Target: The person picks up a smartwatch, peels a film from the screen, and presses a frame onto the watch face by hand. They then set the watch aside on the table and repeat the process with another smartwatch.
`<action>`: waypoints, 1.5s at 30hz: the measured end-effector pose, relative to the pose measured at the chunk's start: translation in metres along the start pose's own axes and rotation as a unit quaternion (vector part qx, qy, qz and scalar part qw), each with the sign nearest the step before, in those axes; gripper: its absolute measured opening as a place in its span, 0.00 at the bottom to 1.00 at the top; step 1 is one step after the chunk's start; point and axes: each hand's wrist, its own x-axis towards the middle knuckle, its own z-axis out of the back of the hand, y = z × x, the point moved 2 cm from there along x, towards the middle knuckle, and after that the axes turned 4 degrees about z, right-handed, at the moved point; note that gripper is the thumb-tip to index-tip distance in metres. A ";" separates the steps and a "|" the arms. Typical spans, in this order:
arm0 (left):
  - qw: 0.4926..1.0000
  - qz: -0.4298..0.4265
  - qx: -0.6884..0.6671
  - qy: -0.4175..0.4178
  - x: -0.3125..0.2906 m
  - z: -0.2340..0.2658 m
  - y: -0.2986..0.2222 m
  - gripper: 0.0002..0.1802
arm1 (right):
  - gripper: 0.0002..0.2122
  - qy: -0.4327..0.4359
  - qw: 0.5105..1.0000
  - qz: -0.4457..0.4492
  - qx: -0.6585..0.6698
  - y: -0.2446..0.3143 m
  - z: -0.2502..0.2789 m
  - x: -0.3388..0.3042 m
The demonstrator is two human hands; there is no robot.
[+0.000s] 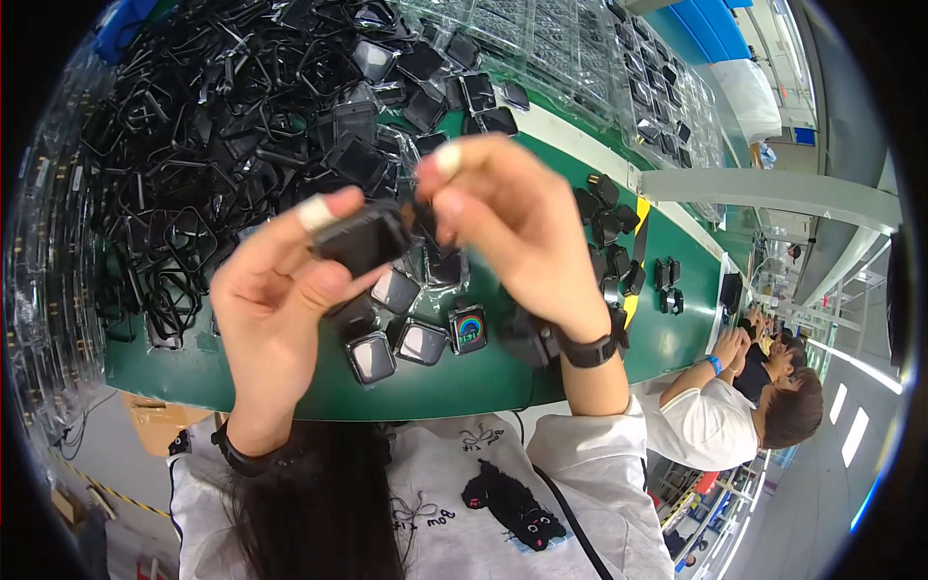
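Observation:
My left hand point(271, 300) grips a black square smartwatch case point(365, 242) between thumb and fingers, its dark face turned up. Close to the case's right end, my right hand point(527, 232) is pinched on something dark, too small and blurred to name. Both hands have white tape on a finger. Below them on the green table lie several square watch cases: two pale-faced ones point(370, 357) point(421, 342), another partly under my left hand point(395, 290), and one with a lit colourful dial point(468, 330).
A large heap of black frames and watch parts point(242, 126) covers the table's left and far side. Clear plastic trays point(541, 43) stand behind. Black cases point(609, 222) lie at the right by a yellow-black stripe point(638, 256). Co-workers point(715, 416) sit further right.

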 end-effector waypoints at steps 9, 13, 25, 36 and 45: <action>0.993 -0.050 0.025 -0.102 0.007 0.017 -0.007 0.20 | 0.21 0.003 0.843 0.162 -0.513 -0.008 -0.005 0.002; 0.995 -0.035 0.009 -0.091 0.008 0.009 -0.004 0.20 | 0.24 0.010 0.854 0.074 -0.515 -0.007 -0.007 -0.008; 0.988 0.054 -0.136 0.044 0.000 -0.027 0.009 0.32 | 0.29 -0.007 0.865 0.320 -0.387 0.023 -0.021 -0.051; 0.991 0.074 -0.090 0.059 -0.004 -0.029 0.011 0.35 | 0.15 -0.061 0.893 0.397 -0.201 -0.011 -0.006 -0.058; 0.992 0.069 -0.081 0.066 -0.002 -0.029 0.012 0.34 | 0.14 -0.028 0.819 0.452 -0.353 -0.003 -0.006 -0.055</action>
